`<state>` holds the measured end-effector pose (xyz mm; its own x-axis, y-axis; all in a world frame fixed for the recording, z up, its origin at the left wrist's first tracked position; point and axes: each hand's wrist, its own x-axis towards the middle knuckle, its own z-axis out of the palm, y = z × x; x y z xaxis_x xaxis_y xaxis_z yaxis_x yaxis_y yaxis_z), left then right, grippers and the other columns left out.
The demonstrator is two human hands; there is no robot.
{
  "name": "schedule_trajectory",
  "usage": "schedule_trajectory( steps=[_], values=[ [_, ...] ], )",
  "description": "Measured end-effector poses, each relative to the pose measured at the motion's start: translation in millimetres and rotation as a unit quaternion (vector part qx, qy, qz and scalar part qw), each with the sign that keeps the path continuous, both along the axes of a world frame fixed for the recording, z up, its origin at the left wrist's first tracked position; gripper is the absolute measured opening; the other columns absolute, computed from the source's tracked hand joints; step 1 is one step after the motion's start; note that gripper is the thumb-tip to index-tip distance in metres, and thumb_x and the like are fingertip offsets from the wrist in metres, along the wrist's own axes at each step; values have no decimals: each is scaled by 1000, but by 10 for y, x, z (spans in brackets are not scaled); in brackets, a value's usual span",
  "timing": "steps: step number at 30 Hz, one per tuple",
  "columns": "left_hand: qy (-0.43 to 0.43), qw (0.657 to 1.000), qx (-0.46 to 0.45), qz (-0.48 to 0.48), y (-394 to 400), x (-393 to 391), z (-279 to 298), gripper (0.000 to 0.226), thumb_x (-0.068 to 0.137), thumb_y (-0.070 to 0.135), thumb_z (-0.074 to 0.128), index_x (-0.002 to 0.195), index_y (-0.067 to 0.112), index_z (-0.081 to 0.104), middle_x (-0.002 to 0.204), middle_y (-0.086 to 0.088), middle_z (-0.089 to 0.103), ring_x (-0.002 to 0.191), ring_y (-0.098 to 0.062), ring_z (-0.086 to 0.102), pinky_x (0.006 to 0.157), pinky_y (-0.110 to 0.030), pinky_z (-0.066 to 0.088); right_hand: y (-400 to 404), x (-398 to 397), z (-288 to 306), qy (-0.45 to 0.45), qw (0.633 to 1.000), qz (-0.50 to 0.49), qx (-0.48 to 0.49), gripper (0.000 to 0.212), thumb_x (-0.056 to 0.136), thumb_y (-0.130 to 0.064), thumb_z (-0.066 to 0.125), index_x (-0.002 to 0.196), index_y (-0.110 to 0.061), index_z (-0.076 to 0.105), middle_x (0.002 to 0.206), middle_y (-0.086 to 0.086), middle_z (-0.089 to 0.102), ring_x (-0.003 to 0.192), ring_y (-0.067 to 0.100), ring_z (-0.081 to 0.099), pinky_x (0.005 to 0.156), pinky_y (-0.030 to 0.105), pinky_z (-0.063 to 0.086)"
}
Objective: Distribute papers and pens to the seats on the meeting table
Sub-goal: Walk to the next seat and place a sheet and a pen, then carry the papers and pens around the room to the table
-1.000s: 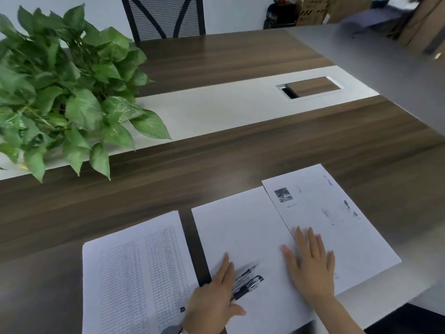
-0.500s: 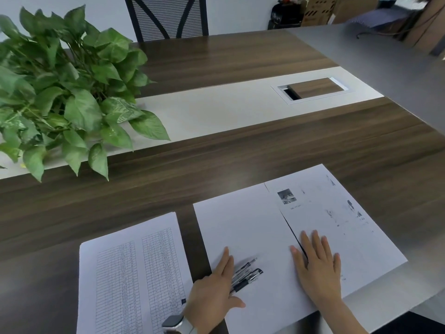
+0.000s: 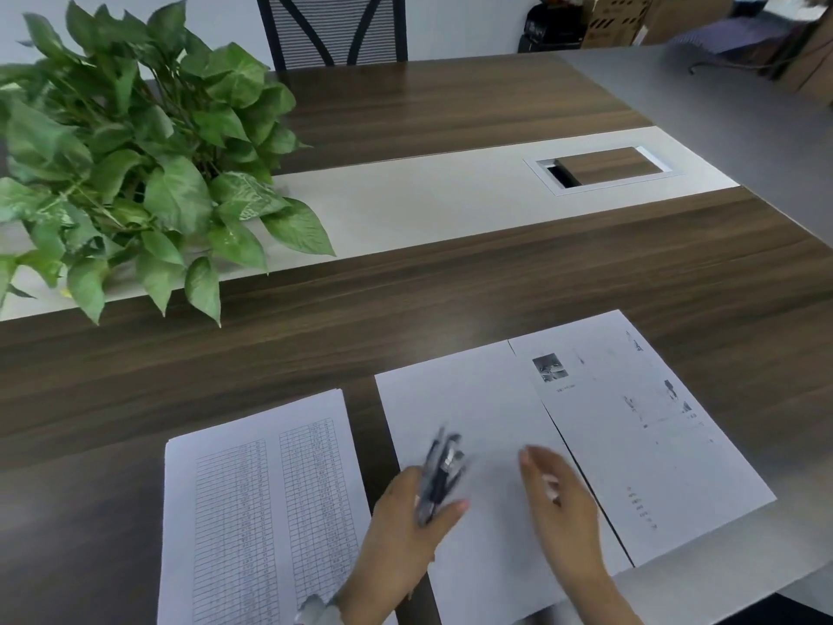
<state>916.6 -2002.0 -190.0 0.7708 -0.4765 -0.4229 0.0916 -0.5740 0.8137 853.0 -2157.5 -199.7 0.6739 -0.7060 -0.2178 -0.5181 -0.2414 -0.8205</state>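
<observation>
**K:** While the frame is sharp enough to read, where are the pens [image 3: 439, 473]?

**M:** In the left hand [image 3: 405, 530]. Fingers and thumb wrapped round the bundle, which sits over the near-left part of the blank sheet [image 3: 473, 421]. Tips point away from the body, tilted slightly right. Long axis runs roughly along the sheet's long side.

**K:** Right hand [image 3: 563, 498]?

**M:** Also over the blank sheet, just right of the pens and apart from them. Fingers loose and mostly straight, gripping nothing. Motion blur hides whether it touches the paper.

**K:** So which hand takes a pen out?

**M:** My guess is the right. The bundle lies directly to its left, near, with the tips fanned toward it. It would pull along the long axis while the left keeps the rest.

**K:** Counts?

**M:** Three sheets: table sheet [image 3: 261, 512] left of the blank one with a gap between, photo sheet [image 3: 631, 435] right of it with edges touching or slightly overlapping. Pens: several, too blurred to count exactly. One plant [image 3: 135, 164] far left of the blank sheet, one chair [image 3: 333, 29] beyond it across the table [image 3: 450, 300].

**K:** Progress?

**M:** Early, I'd say. No pen set down at any sheet yet.
</observation>
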Motion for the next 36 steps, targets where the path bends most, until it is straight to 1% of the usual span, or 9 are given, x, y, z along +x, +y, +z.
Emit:
schedule_trajectory(
  steps=[3, 5, 8, 15, 18, 21, 25, 31, 36],
  values=[
    [156, 957, -131, 208, 73, 58, 163, 16, 91, 32, 53, 98, 18, 56, 71, -4, 60, 42, -5, 52, 44, -15, 43, 497, 115, 183, -16, 983, 69, 168, 12, 87, -23, 63, 76, -25, 69, 76, -10, 73, 81, 4, 66, 69, 13, 47],
    [220, 910, -192, 293, 188, 90, 220, 14, 92, 23, 54, 96, 10, 59, 63, -6, 59, 43, -9, 55, 41, -18, 43, 772, 174, 237, -21, 967, 102, 230, 11, 86, -20, 64, 77, -20, 70, 67, -10, 72, 66, -3, 64, 67, 13, 48],
    [257, 872, -243, 340, 371, 80, 279, 7, 89, 15, 58, 90, 9, 60, 54, -2, 60, 43, -10, 56, 38, -19, 43, 1059, 240, 219, -15, 950, 110, 294, 8, 85, -15, 65, 79, -12, 70, 64, -3, 69, 58, 6, 62, 67, 20, 51],
    [230, 852, -247, 401, 697, 17, 178, 11, 89, 16, 59, 95, 7, 63, 78, -12, 70, 73, -25, 67, 54, -30, 52, 1371, 322, 154, -10, 952, 78, 296, 11, 84, -10, 65, 76, -9, 73, 73, 10, 73, 65, 16, 64, 69, 30, 51],
    [197, 843, -222, 448, 856, 34, 108, 6, 91, 15, 55, 87, 12, 57, 80, -11, 63, 67, -23, 63, 57, -33, 50, 1272, 377, 158, -36, 966, 31, 255, 13, 85, -15, 64, 73, -12, 68, 70, 10, 71, 75, 21, 67, 75, 32, 52],
    [132, 869, -167, 447, 1137, 66, 20, 4, 92, 15, 54, 89, 12, 55, 75, -9, 60, 40, -13, 48, 43, -26, 43, 969, 427, 136, -1, 995, 57, 78, 13, 88, -21, 62, 77, -13, 62, 75, 8, 67, 77, 22, 65, 63, 17, 42],
    [37, 898, -63, 434, 1564, 124, -77, 9, 91, 20, 56, 93, 11, 57, 72, -7, 62, 48, -20, 44, 53, -30, 39, 708, 358, -114, 68, 989, 70, -110, 17, 88, -18, 62, 86, -2, 69, 86, 17, 67, 73, 24, 51, 70, 25, 36],
    [-20, 892, 18, 451, 1992, 131, -131, 17, 87, 26, 60, 82, 11, 53, 66, -10, 57, 56, -25, 52, 52, -31, 39, 754, 253, -392, 65, 979, 53, -184, 21, 86, -15, 64, 96, 3, 69, 82, 8, 54, 80, 26, 49, 76, 29, 39],
    [-19, 890, 50, 452, 2141, 74, -205, 22, 82, 23, 67, 78, 9, 51, 66, -8, 55, 60, -25, 49, 54, -32, 34, 804, 218, -419, 82, 975, 59, -197, 29, 86, -16, 65, 108, 3, 67, 95, 17, 62, 92, 29, 49, 81, 33, 42]
  ],
)
